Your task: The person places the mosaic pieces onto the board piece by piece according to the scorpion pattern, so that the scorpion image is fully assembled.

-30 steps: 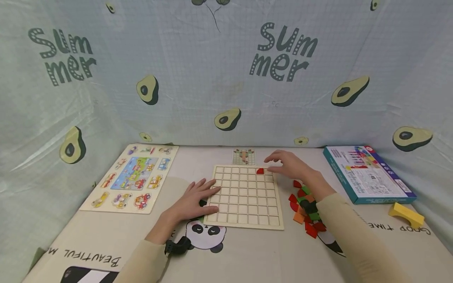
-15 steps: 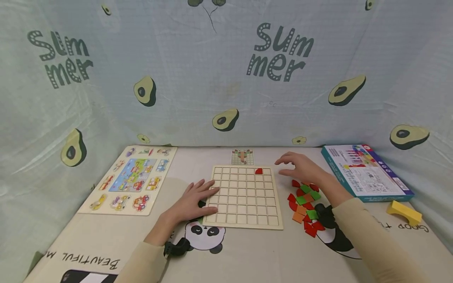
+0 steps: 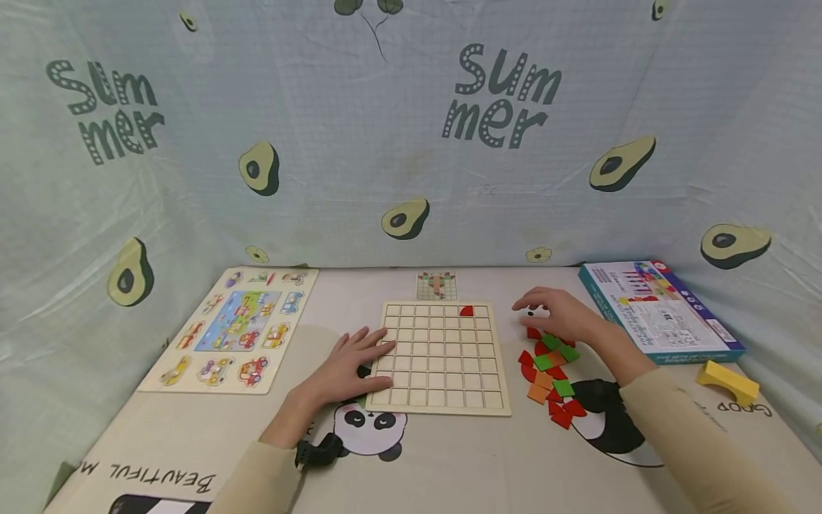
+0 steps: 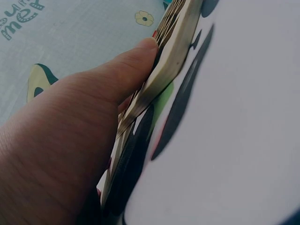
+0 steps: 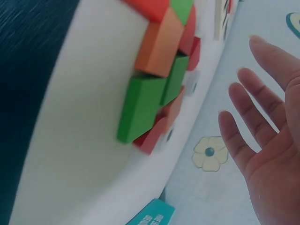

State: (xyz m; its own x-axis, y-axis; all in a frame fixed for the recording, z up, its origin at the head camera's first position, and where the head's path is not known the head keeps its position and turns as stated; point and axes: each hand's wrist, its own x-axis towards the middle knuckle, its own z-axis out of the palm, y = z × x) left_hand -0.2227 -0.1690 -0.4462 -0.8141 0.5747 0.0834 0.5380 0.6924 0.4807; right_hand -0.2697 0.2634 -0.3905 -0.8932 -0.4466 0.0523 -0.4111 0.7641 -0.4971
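One red quarter-circle tile (image 3: 467,311) sits set in the wooden grid board (image 3: 437,365), lower center, as the right hand (image 3: 556,314), fingers loosely parted and empty, has shifted to the unplaced tiles (image 3: 544,380), lower right, and the left hand (image 3: 345,368) rests spread on the board's edge.

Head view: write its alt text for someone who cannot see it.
A person's left hand rests on the left edge of a wooden grid board holding one red piece, while the right hand hovers near loose red, green and orange pieces. A picture card lies beyond the board.
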